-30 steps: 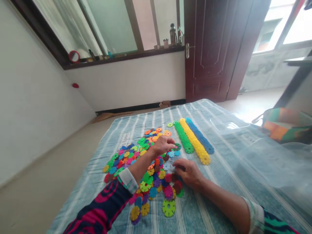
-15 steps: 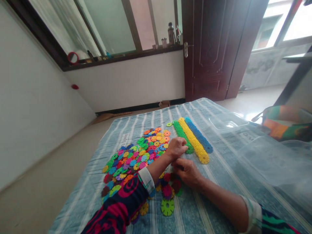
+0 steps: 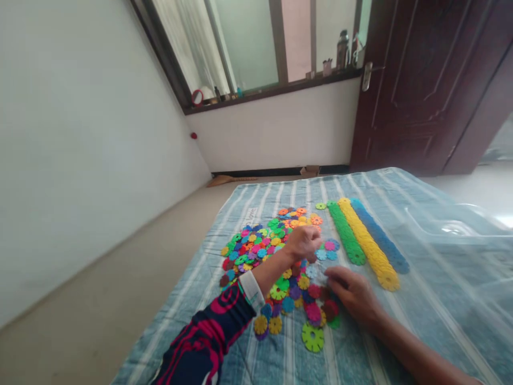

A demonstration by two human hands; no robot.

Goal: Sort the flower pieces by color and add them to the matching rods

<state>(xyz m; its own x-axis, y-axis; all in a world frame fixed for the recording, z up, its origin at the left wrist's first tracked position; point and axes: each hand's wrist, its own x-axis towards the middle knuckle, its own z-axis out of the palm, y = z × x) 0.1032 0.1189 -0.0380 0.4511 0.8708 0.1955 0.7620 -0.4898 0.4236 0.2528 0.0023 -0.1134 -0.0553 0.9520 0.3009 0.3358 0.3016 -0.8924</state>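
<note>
Over the right side of a heap of colourful notched plastic discs (image 3: 256, 251), my left hand (image 3: 303, 243) is closed. Its curled fingers hide whatever is in them. My right hand (image 3: 355, 294) is lower and to the right, its fingers stretched toward the heap beside a pale blue disc (image 3: 311, 272). No held piece shows in it. To the right lie three long overlapping rows of discs: a green row (image 3: 345, 232), a yellow row (image 3: 367, 243) and a blue row (image 3: 379, 235). A single lime disc (image 3: 320, 206) lies by the green row's far end.
The discs lie on a striped blue cloth (image 3: 256, 369). A clear plastic container (image 3: 452, 227) is at the right, blurred. Beyond the cloth are a white wall (image 3: 272, 136), a dark red door (image 3: 417, 91) and a sill holding a thermos (image 3: 342, 51).
The view has swung left, so the scene sits farther right. My left hand has drawn back from the green row to over the heap. My hands are farther apart, and the right fingers have straightened.
</note>
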